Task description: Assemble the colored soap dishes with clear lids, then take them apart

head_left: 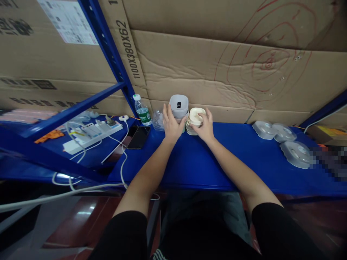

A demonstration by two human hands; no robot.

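Two short stacks stand side by side at the back of the blue shelf. My left hand cups the near left side of a stack of grey, rounded-square plastic pieces, fingers along its left and thumb at its front right. The top grey piece has a dark oval opening. My right hand grips the upper part of a stack of cream, rounded-square pieces, thumb in front and fingers at the right. The top cream piece looks like a shallow dish. Both hands partly hide the lower pieces.
Clear plastic pieces, a water bottle and a black phone are left of the stacks. A power strip with white cables lies farther left. Three translucent shells rest at right. Cardboard backs the blue shelf.
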